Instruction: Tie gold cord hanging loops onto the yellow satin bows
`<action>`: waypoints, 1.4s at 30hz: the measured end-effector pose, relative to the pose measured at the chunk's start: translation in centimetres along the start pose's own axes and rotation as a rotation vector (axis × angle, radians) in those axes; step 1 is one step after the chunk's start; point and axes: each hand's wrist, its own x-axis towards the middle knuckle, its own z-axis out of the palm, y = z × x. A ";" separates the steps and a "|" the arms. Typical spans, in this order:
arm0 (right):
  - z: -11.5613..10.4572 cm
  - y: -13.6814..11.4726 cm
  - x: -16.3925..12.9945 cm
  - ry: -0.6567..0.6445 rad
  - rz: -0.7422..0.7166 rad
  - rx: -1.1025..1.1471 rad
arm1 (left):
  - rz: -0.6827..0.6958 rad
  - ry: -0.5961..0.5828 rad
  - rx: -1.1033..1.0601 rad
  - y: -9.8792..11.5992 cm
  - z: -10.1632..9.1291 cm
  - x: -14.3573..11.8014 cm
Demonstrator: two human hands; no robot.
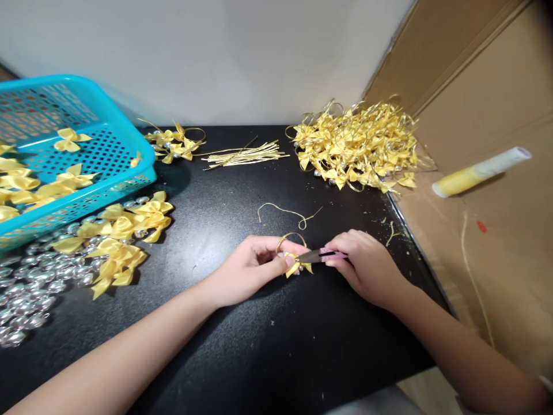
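"What is seen at the left?"

"A blue basket point(147, 154) is seen at the upper left, with silver beads point(37, 288) below, so room is tight there."

"And in the middle?"

"A yellow bow point(292, 267) is pinched by the left hand point(248, 270). The bow seems to be nipped by a pink-handled tool point(310, 257), so it should be kept still. More room for moving is given by the surface point(242, 360) at the lower middle."

"And at the right?"

"The tool is clamped in the right hand point(369, 268). The surface's right edge is crossed by the right arm point(458, 334), so bumps should be watched for."
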 end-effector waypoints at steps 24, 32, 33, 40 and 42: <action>0.1 0.1 0.0 -0.011 -0.012 -0.007 | -0.011 -0.008 0.043 -0.1 -0.2 0.0; 0.1 -0.2 0.2 0.007 0.004 0.004 | -0.013 0.002 0.041 -0.2 -0.2 0.0; 0.1 -0.2 0.2 0.011 0.012 0.018 | -0.015 0.006 0.043 -0.1 -0.2 0.0; -1.3 3.0 -2.2 0.278 0.352 0.033 | 0.018 0.072 0.101 -0.5 -0.1 0.0; -1.8 3.7 -3.2 0.336 0.452 0.013 | 0.050 0.089 0.126 -0.7 0.0 0.0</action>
